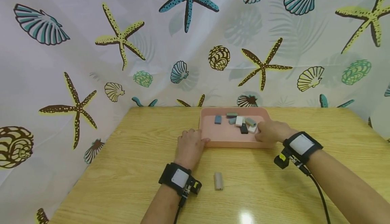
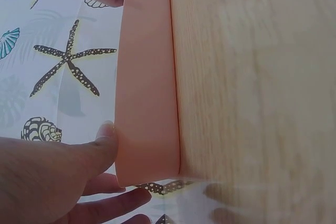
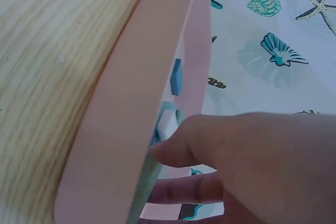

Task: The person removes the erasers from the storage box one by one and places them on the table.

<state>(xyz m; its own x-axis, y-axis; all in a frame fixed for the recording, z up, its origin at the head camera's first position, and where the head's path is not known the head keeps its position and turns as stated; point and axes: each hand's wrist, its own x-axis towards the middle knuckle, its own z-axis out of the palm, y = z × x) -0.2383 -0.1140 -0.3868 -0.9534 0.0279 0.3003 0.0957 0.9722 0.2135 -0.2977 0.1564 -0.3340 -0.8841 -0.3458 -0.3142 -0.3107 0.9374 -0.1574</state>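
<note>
A shallow pink tray (image 1: pixel 231 144) stands toward the back of the table, with several small white, blue, black and green pieces (image 1: pixel 239 121) inside, mostly bunched at its right half. My left hand (image 1: pixel 190 148) holds the tray's front left corner, thumb over the rim and fingers along the outer side. At the tray's right end, my right hand (image 1: pixel 271 131) reaches inside. The right wrist view shows its thumb and fingers pinching a pale green piece (image 3: pixel 145 190) close behind the front wall; the lower part of that piece is hidden.
A small greyish-beige block (image 1: pixel 218 181) lies on the wooden table (image 1: pixel 137 159) in front of the tray. Behind the table hangs a white cloth (image 1: pixel 182 44) printed with shells and starfish. A cable (image 1: pixel 320 190) runs from each wrist camera.
</note>
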